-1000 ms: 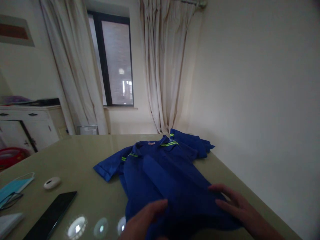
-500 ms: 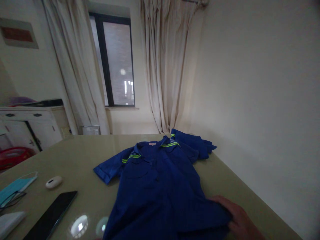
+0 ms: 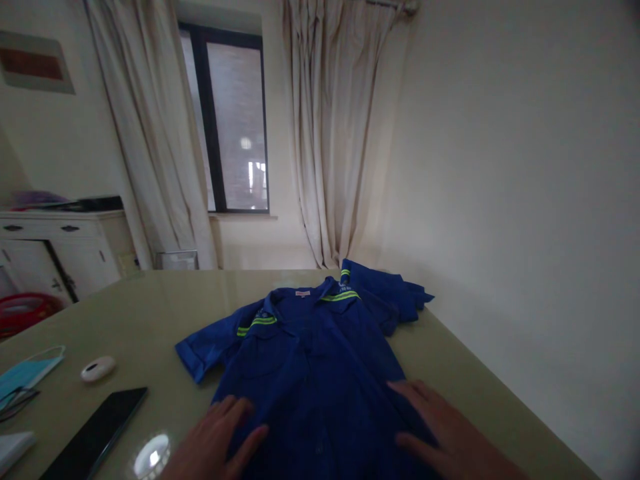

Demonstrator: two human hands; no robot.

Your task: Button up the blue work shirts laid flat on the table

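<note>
A dark blue short-sleeved work shirt [image 3: 310, 380] with yellow-green stripes lies spread face up, its collar pointing away from me. Over its lower left side is my left hand [image 3: 215, 440], fingers and thumb apart. Opposite it, my right hand [image 3: 440, 427] rests at the shirt's right side, also with fingers spread. Neither hand grips the cloth. The shirt's bottom hem is out of view below. Behind its right shoulder lies another folded blue garment [image 3: 383, 290] with the same striping.
On the left of the table [image 3: 140, 320] are a black phone [image 3: 95, 433], a small white oval case [image 3: 99, 369], a light blue face mask [image 3: 25, 380] and a white object cut off at the edge. A wall [image 3: 525, 233] borders the table's right side.
My left hand has come into view over the shirt. My right hand has let go of the lower right edge and moved inward. The shirt's right side now lies flatter.
</note>
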